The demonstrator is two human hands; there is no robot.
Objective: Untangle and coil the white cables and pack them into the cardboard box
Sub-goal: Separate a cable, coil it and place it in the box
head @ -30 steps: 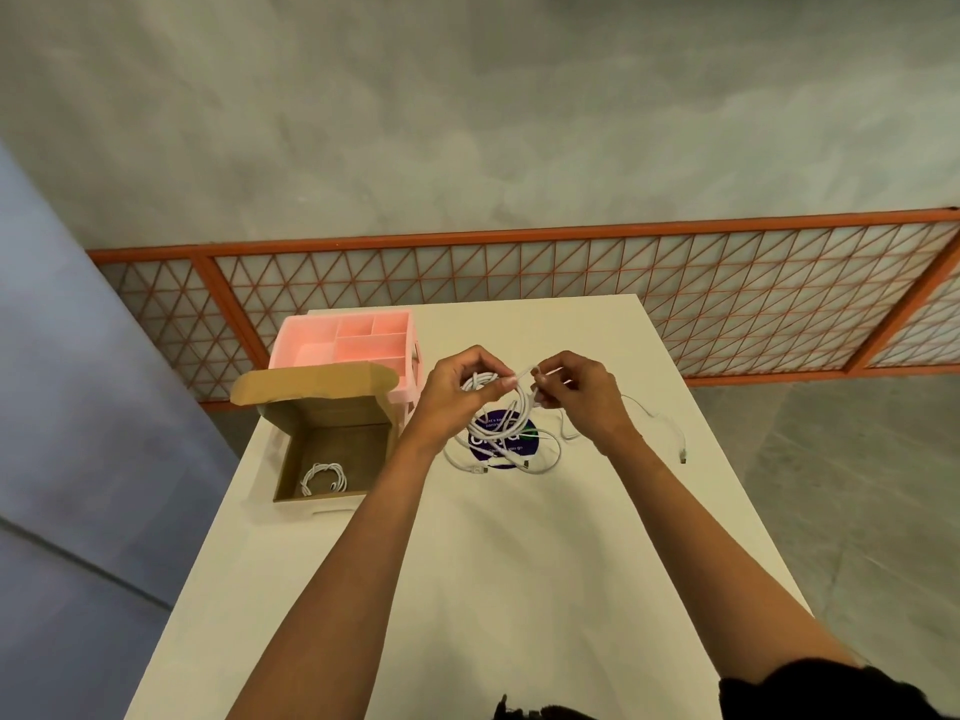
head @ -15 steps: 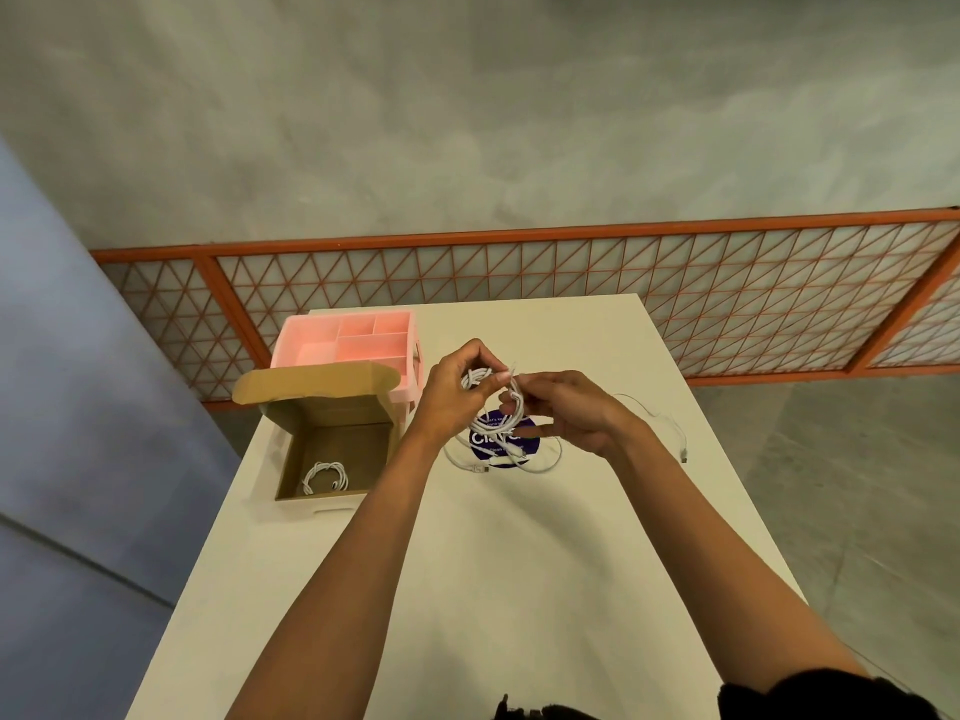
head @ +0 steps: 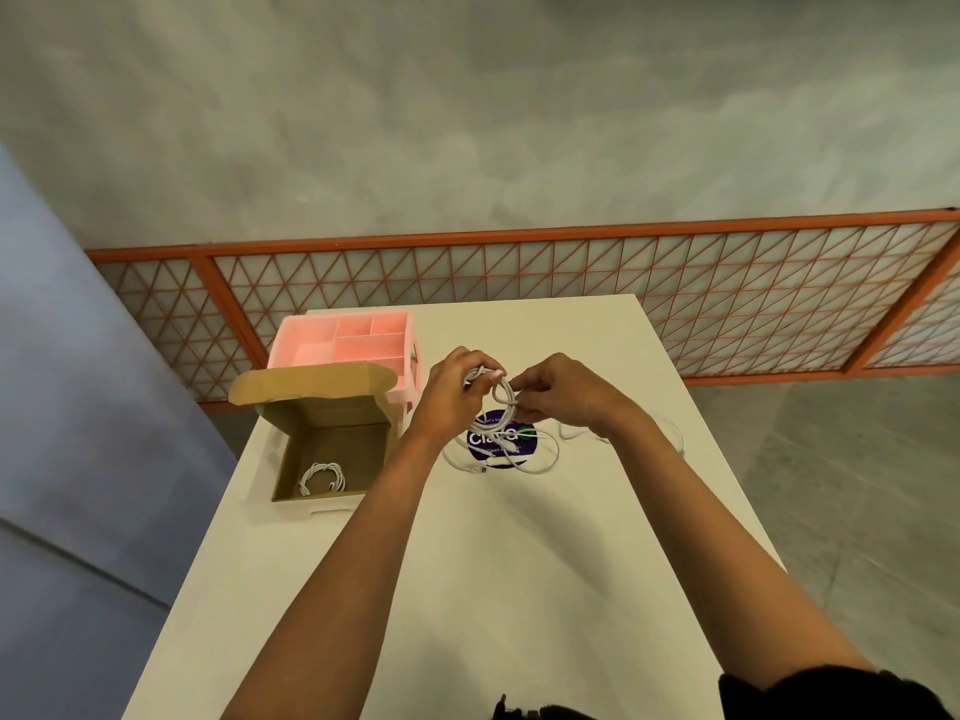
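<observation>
Currently my left grip (head: 449,394) clamps the half-wound white cable (head: 503,394) and my right grip (head: 563,400) pinches its loop, both above the bench (head: 467,563). The open cardboard box (head: 337,439) lies to the left, nearer my left grip, with 1 packed coil (head: 322,478) inside.

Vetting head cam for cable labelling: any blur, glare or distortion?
Head view: wide-angle warp, orange railing posts lean; light soft and even, no glare; left hand, right hand and held cable slightly soft, strands hard to separate; coiled cable in the cardboard box reads clearly.
</observation>
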